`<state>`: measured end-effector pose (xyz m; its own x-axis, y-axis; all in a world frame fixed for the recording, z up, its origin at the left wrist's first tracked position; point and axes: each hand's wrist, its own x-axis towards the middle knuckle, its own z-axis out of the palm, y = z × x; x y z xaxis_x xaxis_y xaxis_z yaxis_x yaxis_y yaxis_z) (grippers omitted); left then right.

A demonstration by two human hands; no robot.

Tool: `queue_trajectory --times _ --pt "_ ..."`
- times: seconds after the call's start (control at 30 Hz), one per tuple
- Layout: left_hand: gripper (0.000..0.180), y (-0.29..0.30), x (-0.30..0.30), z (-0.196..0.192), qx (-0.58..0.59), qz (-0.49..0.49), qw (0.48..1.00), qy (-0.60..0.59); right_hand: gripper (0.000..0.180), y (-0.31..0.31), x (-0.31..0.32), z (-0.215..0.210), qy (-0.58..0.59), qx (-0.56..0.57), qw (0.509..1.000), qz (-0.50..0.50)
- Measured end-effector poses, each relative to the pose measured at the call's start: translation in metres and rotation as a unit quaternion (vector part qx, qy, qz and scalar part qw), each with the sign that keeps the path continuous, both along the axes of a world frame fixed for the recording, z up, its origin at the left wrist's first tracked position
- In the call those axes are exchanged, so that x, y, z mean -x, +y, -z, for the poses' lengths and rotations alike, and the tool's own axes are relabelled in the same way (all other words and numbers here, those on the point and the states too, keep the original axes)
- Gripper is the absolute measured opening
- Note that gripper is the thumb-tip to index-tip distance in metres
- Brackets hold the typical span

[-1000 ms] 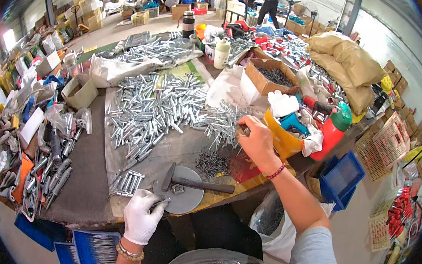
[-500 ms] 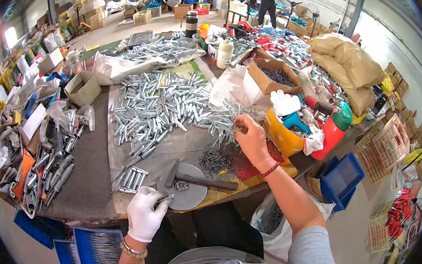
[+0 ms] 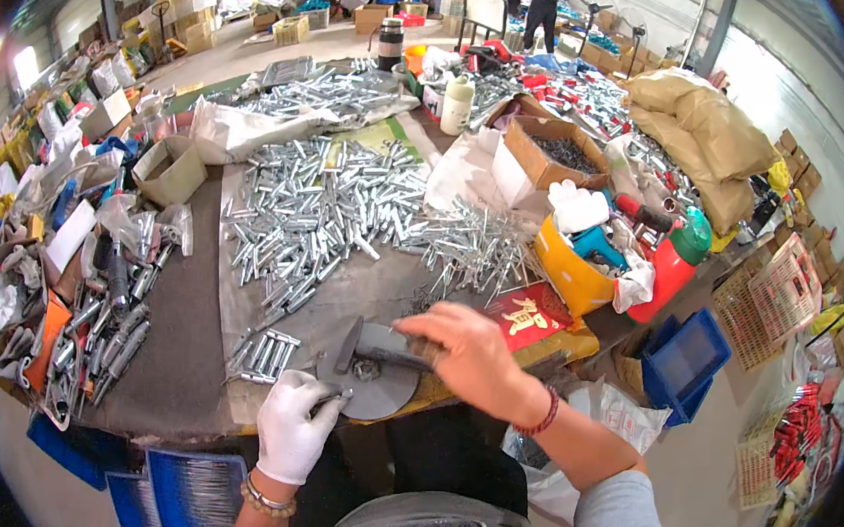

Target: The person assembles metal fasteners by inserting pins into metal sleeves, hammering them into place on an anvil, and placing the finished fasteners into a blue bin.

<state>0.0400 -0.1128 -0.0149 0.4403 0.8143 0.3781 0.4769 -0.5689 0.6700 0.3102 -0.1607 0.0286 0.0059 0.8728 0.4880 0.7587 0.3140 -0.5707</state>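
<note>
My left hand (image 3: 293, 431), in a white glove, pinches a small metal piece (image 3: 345, 393) at the near left rim of a round grey plate (image 3: 385, 401). On the plate lies a hammer (image 3: 347, 345), its head to the left and its handle partly covered by my right hand. A small metal ring (image 3: 365, 370) sits beside the handle. My bare right hand (image 3: 479, 361) is blurred over the handle, and whether it grips anything cannot be made out. Left of the plate, several metal sleeves (image 3: 271, 355) lie in a row. Beyond spreads a heap of loose metal sleeves (image 3: 317, 204).
Thin metal pins (image 3: 478, 253) are piled near a yellow container (image 3: 567, 266). A cardboard box (image 3: 555, 153) of dark small parts stands behind. Metal tools (image 3: 109, 337) crowd the left edge. Blue crates (image 3: 684, 362) stand low at right. Two people (image 3: 541, 15) are in the far background.
My right hand has moved from the pin pile toward me, over the hammer handle. The left hand keeps its pinch near the plate. The view has shifted slightly.
</note>
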Motion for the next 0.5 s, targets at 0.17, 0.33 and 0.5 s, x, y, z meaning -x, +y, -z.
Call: queue_trajectory --times 0.17,0.33,0.5 --pt "0.015 0.002 0.004 -0.002 0.013 0.014 1.0 0.004 0.021 -0.027 0.039 0.015 -0.056 0.032 0.997 -0.039" --pt "0.017 0.011 -0.001 -0.005 0.017 0.042 0.999 0.001 0.018 -0.022 0.039 0.022 -0.113 0.014 0.992 -0.05" --pt "0.017 0.01 0.001 -0.001 0.029 0.032 0.999 -0.007 0.02 -0.016 0.039 0.025 -0.112 0.014 0.991 -0.065"
